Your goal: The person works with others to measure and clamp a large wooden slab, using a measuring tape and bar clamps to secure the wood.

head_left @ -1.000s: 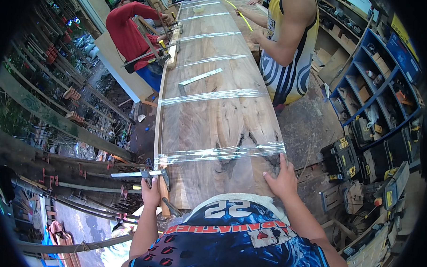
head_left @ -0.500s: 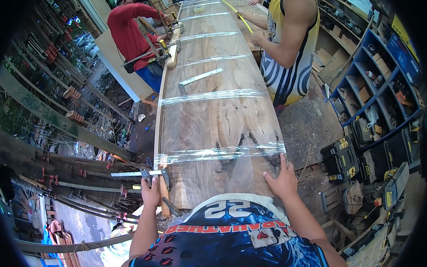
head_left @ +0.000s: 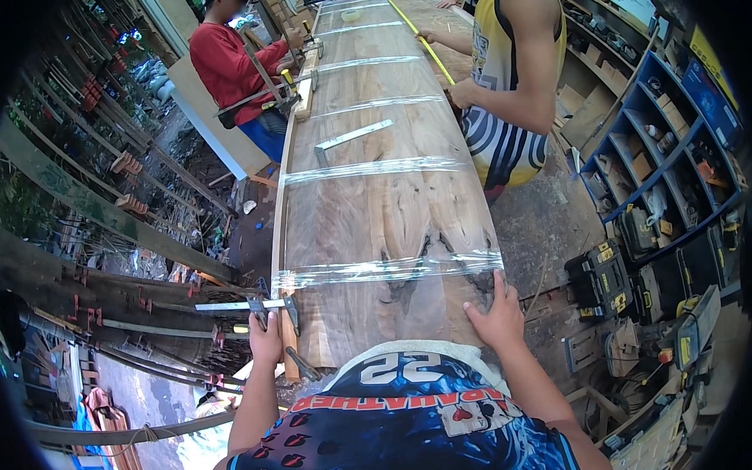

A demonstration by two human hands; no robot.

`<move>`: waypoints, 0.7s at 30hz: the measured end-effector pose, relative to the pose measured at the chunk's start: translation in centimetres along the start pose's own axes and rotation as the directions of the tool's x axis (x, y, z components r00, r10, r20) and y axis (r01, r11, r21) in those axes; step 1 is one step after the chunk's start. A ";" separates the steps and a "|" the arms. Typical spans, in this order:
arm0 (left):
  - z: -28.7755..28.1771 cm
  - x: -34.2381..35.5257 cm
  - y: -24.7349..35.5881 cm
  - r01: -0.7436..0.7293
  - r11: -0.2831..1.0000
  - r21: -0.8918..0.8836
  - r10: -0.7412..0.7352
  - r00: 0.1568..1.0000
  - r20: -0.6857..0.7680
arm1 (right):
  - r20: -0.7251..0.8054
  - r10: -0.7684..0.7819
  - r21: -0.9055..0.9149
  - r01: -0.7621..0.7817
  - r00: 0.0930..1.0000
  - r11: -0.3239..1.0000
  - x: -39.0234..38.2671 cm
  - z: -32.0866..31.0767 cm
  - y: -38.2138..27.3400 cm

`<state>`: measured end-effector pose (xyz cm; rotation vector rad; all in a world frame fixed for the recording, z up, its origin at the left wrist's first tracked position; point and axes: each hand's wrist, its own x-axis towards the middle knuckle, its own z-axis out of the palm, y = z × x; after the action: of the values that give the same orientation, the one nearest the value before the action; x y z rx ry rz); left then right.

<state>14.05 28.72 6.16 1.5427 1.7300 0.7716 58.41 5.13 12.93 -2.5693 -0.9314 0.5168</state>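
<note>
A long wooden slab [head_left: 351, 226] stretches away in front of me, with bands of clear plastic wrap [head_left: 375, 272] across it. At its near left corner, a bar clamp [head_left: 224, 306] sits across a narrow wood strip [head_left: 289, 340] along the edge. My left hand [head_left: 265, 340] is closed around the clamp's lower part, its fingers partly hidden. On the right edge, just below the nearest wrap band, my right hand [head_left: 499, 318] rests with thumb and fingers spread. A metal square [head_left: 354, 141] lies farther up the slab.
Far left, a co-worker in red [head_left: 233, 64] stands by more clamps [head_left: 286, 87]. On the right, another person in a yellow and white jersey [head_left: 514, 82] holds a yellow measuring tape [head_left: 420, 39]. A blue shelf [head_left: 669, 137] and a black toolbox [head_left: 600, 280] stand at right.
The co-worker in red has straightened up, and the head has lifted. The person with the tape has shifted slightly, the tape's near end moving lower. My hands stay in place.
</note>
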 end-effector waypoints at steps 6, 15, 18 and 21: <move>0.0 -0.3 1.3 0.045 0.997 0.066 -0.047 0.998 0.038 | 0.002 0.012 -0.009 -0.012 1.000 1.000 0.1 0.1 0.2; 0.1 -0.2 1.0 0.007 1.000 0.012 -0.007 1.000 -0.007 | 0.014 0.011 -0.001 -0.011 1.000 1.000 0.0 -0.3 0.0; 0.0 -0.3 0.8 -0.004 1.000 0.000 0.004 1.000 0.007 | 0.026 0.015 -0.002 -0.015 1.000 1.000 0.1 0.0 0.0; -0.1 -0.4 0.6 -0.003 0.999 0.053 0.004 1.000 -0.018 | 0.026 0.018 -0.008 -0.018 0.999 1.000 -0.1 -0.1 -0.1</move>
<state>14.33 28.42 6.76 1.5784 1.7746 0.7497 58.33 5.15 13.06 -2.5861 -0.9222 0.5541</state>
